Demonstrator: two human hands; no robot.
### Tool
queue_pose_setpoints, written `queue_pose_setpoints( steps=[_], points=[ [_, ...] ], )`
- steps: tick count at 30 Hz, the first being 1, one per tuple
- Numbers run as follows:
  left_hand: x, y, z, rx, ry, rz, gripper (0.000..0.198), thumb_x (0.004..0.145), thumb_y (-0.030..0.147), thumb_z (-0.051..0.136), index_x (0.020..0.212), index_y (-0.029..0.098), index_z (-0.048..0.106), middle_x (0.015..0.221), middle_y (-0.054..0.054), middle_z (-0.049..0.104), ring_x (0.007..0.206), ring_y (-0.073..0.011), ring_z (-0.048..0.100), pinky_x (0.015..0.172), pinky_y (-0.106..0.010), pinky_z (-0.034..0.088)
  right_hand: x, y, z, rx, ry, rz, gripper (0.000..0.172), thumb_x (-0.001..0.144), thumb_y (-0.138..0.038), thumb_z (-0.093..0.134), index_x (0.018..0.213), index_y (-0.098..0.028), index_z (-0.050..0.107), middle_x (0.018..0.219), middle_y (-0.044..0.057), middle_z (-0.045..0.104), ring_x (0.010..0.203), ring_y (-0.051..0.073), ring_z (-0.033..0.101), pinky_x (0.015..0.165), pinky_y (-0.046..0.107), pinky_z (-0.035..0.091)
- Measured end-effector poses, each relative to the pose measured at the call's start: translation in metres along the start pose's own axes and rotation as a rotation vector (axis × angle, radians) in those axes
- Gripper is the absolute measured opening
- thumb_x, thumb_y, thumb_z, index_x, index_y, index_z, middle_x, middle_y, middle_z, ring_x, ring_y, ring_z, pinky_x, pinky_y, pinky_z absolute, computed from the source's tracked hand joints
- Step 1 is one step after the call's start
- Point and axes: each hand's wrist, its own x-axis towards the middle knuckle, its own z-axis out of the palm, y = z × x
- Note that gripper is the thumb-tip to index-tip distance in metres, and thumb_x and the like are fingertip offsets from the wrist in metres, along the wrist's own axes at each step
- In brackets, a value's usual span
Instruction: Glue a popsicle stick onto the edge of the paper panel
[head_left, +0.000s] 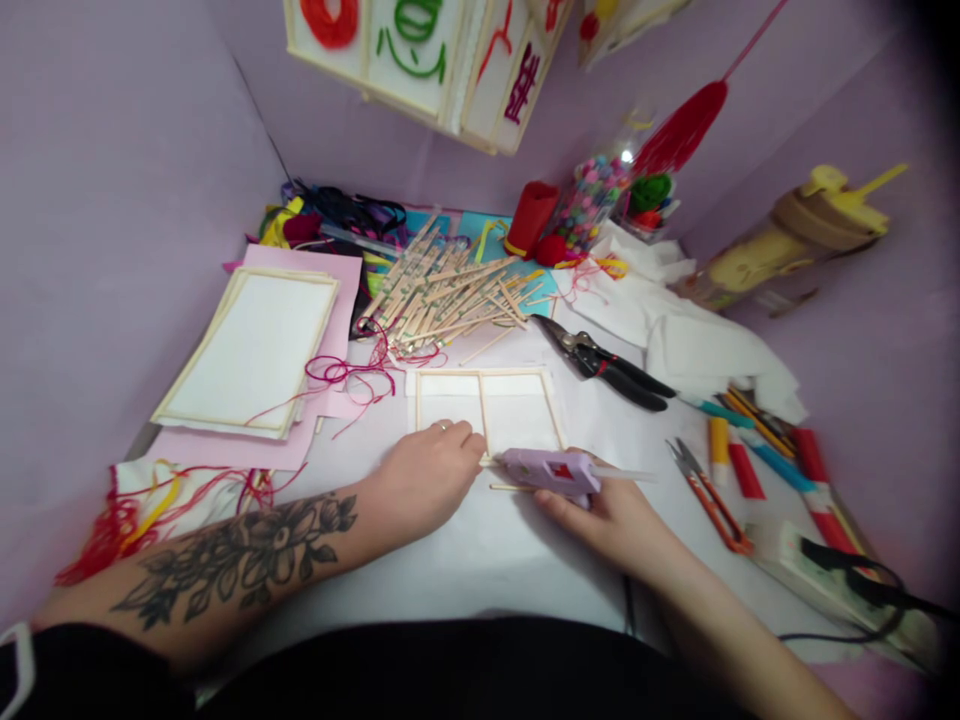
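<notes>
Head view shows the wooden stick frame partly built, with side and middle sticks already on the paper but the near edge unfinished, where the left hand presses with flat fingers and the right hand grips the glue gun.

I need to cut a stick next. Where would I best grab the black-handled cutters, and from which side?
Grip the cutters by the two black handles, coming from the right: the handles point right toward the markers, while the metal jaws point left toward the stick pile. They lie flat, apart from other things, so a top-down grasp should fit.
</notes>
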Motion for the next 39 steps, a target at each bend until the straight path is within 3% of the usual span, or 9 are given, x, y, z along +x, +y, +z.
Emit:
queue_pose_setpoints(
  steps=[4, 24, 39],
  points=[
    [0.000, 0.000, -0.001, -0.006, -0.001, -0.003, 0.013, 0.093, 0.023, 0.044, 0.096, 0.017, 0.055, 0.091, -0.007, 0.059, 0.091, -0.0229, 0.056, 0.071, -0.033, 0.049, -0.001, 0.000, -0.001, -0.006, 0.004, 0.014, 0.025, 0.084, -0.042, 0.054, 0.088, -0.018, 0.060, 0.082, 0.006, 0.063, 0.074, 0.021, 0.059, 0.066, 0.033, 0.047],
    [0.001, -0.002, -0.004, -0.024, -0.029, -0.035, 0.014, 0.092, 0.023, 0.044, 0.097, 0.016, 0.056, 0.094, -0.008, 0.059, 0.091, -0.0238, 0.057, 0.071, -0.034, 0.049, -0.003, 0.004, -0.007, 0.040, 0.018, 0.065, 0.034, 0.083, -0.043, 0.057, 0.102, -0.018, 0.067, 0.096, 0.009, 0.070, 0.086, 0.026, 0.065, 0.076, 0.039, 0.050],
    [0.002, -0.005, -0.004, -0.015, -0.023, -0.051, 0.015, 0.092, 0.023, 0.043, 0.098, 0.016, 0.055, 0.093, -0.008, 0.059, 0.091, -0.0220, 0.057, 0.073, -0.033, 0.049, -0.003, 0.012, -0.014, 0.008, 0.051, 0.135, 0.036, 0.081, -0.045, 0.057, 0.100, -0.017, 0.071, 0.092, 0.009, 0.073, 0.082, 0.028, 0.067, 0.072, 0.038, 0.053]
  ],
)
